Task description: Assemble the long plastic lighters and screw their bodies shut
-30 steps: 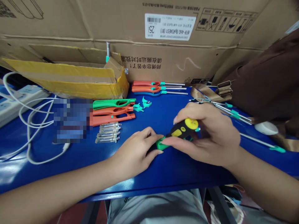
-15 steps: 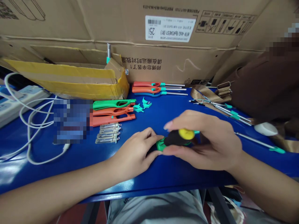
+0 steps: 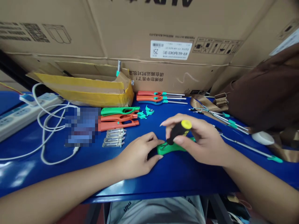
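My left hand (image 3: 137, 154) is closed, its thumb and fingers pinching the left end of a green lighter handle (image 3: 169, 150) flat on the table. In my right hand (image 3: 205, 141) is a short screwdriver (image 3: 179, 132) with a black grip and a yellow end. It leans to the right, its thin shaft reaching down to the green handle near my left fingertips. Whether the tip sits in a screw is too small to tell. My right hand covers part of the handle's right side.
Green and orange lighter shells (image 3: 120, 118) lie left of centre, beside turquoise triggers (image 3: 149, 110) and clear fuel tanks (image 3: 114, 137). Finished-looking lighters (image 3: 149, 93) rest against the cardboard (image 3: 173, 74). Metal lighter tubes (image 3: 233, 124) lie right; a yellow-taped box (image 3: 100, 95) and power strip (image 3: 25, 116) stand left.
The screwdriver's handle has tipped more upright, showing its shaft and more of the green lighter handle. My left hand keeps its hold. The head view has tilted up a little.
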`<state>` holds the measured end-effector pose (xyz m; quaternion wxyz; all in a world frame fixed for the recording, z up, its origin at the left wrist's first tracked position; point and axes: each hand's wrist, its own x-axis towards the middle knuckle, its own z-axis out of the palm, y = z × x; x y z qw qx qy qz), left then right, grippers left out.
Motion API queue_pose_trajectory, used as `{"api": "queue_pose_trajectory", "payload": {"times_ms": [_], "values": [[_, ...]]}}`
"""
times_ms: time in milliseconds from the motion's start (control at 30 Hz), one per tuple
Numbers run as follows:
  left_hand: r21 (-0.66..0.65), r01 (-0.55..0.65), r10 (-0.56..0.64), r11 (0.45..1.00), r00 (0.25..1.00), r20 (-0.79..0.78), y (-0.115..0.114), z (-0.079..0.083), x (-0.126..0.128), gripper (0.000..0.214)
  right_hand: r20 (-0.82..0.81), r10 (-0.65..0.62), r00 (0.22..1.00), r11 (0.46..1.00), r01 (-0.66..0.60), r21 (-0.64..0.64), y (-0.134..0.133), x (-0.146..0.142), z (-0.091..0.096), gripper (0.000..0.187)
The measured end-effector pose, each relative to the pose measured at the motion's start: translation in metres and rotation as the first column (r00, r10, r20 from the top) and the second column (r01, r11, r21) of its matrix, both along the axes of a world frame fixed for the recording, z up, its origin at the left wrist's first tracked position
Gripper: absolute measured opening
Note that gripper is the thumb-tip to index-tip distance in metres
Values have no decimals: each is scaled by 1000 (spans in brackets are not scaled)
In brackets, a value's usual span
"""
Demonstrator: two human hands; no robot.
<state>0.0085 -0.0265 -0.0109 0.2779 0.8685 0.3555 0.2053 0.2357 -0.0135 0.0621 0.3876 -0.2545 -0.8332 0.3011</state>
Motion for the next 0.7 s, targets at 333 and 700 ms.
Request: {"api": "queue_pose_trajectory", "payload": {"times_ms": [333,700], "values": [[212,-20,67,977,973,-219,7,19,-12,37,683,-55,728,998,63,13,17,22,10,23],[475,-143,221,869,968,-114,15,29,-23,39,878,-34,477,999,33,21,39,7,7,29]]}}
